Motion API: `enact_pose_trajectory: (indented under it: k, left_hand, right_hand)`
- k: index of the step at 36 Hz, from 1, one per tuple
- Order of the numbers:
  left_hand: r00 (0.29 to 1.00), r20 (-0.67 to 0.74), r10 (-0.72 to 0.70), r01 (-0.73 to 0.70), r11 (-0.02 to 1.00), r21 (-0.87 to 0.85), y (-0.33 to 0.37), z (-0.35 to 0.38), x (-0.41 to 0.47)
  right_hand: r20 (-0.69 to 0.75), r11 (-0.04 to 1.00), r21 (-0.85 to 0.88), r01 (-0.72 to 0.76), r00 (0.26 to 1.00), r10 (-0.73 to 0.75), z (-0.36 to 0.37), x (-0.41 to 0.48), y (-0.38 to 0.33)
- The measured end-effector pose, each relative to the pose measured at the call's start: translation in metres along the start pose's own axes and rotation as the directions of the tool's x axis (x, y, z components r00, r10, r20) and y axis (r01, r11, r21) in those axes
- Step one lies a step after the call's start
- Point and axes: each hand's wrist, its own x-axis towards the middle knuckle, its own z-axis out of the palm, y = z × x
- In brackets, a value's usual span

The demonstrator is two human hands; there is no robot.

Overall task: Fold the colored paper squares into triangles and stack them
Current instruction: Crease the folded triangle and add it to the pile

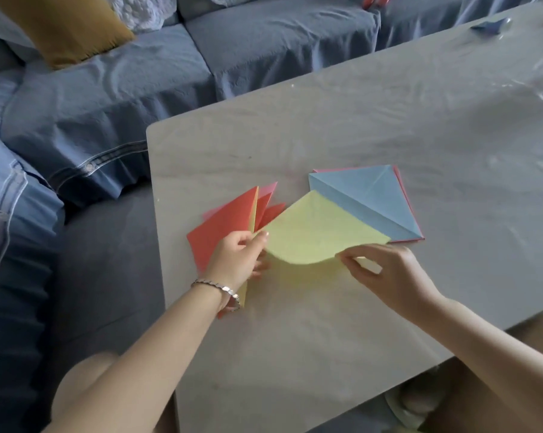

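so the yellow sheet [314, 229] sits curled over on the desk [326, 120], its far side overlapping the blue sheet [367, 198], right hand [385, 276] fingers pinching its bent near edge, left hand [236, 257] fingers gripping a fan of red sheets [220, 226] just beside its left corner

Just one head cam here, looking forward and down at the table [357, 120] from close up, blue sofa [107, 104] along the top.
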Motion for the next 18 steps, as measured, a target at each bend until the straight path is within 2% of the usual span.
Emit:
enact_pose_trajectory:
  k: [3,5,8,12,15,18]
  left_hand:
    - [0.996,0.019,-0.09,0.091,0.991,-0.094,-0.017,0.005,0.013]
    - [0.991,-0.059,-0.122,0.112,0.983,-0.144,-0.007,0.006,0.006]
    - [0.985,-0.153,-0.083,0.082,0.997,-0.012,-0.008,0.004,0.011]
    - [0.998,0.004,-0.061,0.06,0.996,0.066,-0.007,-0.002,0.009]
    - [1.0,0.024,0.013,-0.017,0.989,0.148,-0.007,-0.004,0.004]
    - [0.995,0.031,0.097,-0.101,0.977,0.185,-0.008,-0.004,-0.005]
  right_hand:
    - [0.071,0.989,0.15,-0.014,0.997,0.003,-0.003,-0.013,-0.009]
    - [0.138,0.981,0.19,-0.037,0.99,0.011,-0.006,-0.019,-0.012]
    - [0.2,0.982,0.178,-0.069,0.979,0.033,-0.009,-0.024,-0.014]
    - [0.216,0.972,0.195,-0.132,0.972,0.089,-0.012,-0.025,-0.019]
    - [0.267,0.885,0.365,-0.288,0.943,0.196,-0.013,-0.017,-0.022]
    - [0.216,0.804,0.461,-0.374,0.927,0.307,-0.011,-0.006,-0.022]
